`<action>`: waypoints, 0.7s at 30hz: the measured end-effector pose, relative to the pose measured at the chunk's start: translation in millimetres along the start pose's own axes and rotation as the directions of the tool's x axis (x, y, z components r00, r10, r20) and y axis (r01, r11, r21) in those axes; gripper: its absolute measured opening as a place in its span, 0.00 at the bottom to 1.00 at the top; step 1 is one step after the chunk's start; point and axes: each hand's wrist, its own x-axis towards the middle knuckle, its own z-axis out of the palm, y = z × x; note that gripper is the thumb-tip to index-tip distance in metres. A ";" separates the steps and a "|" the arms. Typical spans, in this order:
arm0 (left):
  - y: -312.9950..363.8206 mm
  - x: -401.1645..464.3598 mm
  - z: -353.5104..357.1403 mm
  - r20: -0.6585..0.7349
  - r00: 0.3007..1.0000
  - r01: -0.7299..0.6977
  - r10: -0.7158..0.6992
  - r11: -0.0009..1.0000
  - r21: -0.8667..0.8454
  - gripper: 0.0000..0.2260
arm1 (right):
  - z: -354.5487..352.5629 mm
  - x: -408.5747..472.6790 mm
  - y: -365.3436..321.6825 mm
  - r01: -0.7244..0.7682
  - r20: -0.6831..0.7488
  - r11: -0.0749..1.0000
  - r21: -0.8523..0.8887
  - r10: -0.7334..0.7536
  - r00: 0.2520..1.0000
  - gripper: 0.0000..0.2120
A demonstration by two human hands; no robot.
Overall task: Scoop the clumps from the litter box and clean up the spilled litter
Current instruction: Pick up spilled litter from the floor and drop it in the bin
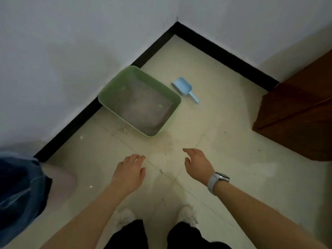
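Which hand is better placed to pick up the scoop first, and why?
Probably the right hand: the scoop lies right of the litter box, handle pointing toward that side. The left hand would have to cross over. Both are empty.

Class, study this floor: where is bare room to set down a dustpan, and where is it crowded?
Bare tile lies between the blue scoop and the wooden door, and right of the right hand. Spilled litter dots the floor before the green litter box. The lined bin fills the left edge.
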 end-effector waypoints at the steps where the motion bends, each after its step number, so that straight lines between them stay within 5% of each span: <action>1: -9.4 26.0 24.3 0.008 1.000 -0.012 0.012 1.000 0.015 0.21 | 22.8 27.8 12.2 0.017 -0.005 1.000 -0.021 -0.017 1.000 0.21; 10: -80.1 229.2 212.3 -0.067 0.990 0.126 -0.122 0.991 0.050 0.31 | 196.9 248.1 95.0 0.090 -0.047 0.980 -0.175 -0.100 0.994 0.26; 14: -96.7 269.2 254.9 -0.193 0.949 0.237 -0.249 0.968 -0.083 0.34 | 228.0 302.3 95.1 0.075 -0.145 0.991 -0.111 -0.091 0.985 0.28; 18: -96.4 276.2 279.1 -0.273 0.953 0.113 -0.128 0.991 -0.069 0.38 | 263.0 289.1 94.5 0.244 -0.129 0.953 -0.179 -0.269 0.954 0.32; 21: -90.1 261.0 290.1 -0.259 0.958 -0.126 0.126 0.992 0.017 0.31 | 283.2 254.5 104.4 0.459 -0.033 0.843 -0.279 -0.486 0.873 0.32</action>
